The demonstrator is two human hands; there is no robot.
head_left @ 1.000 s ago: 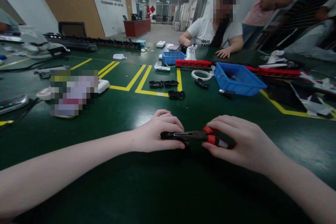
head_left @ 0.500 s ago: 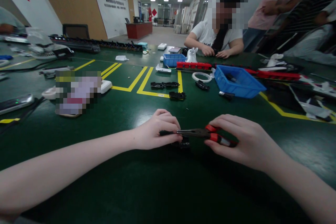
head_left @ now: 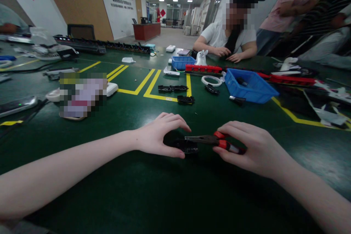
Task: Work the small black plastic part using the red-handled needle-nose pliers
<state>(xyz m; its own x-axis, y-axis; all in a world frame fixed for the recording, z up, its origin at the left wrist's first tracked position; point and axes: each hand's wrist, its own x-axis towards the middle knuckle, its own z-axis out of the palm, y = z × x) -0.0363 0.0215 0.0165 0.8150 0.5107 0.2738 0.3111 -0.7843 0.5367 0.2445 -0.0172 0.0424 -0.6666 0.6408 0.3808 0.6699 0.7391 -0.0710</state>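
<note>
My right hand [head_left: 244, 146] is closed round the red-and-black handles of a pair of pliers [head_left: 204, 139], whose dark jaws point left. A thin shiny piece shows at the tip of the jaws; whether they grip it I cannot tell. Beneath the tip, a small black part [head_left: 189, 148] lies on the green table. My left hand [head_left: 161, 133] is open around the left side of this part, thumb and fingers apart, holding nothing. Shadow between thumb and fingers hides some of the part's left end.
Several similar black parts [head_left: 172, 88] lie farther off, near yellow tape lines. A blue bin [head_left: 251, 86] stands at right beside a white tape roll [head_left: 211, 80]. A phone [head_left: 83, 98] lies at left. Across the table sits a person in a cap [head_left: 230, 40].
My left hand has let go of the dark piece at the pliers' tip and spread its fingers, shifting slightly left. My right hand still holds the pliers in nearly the same place.
</note>
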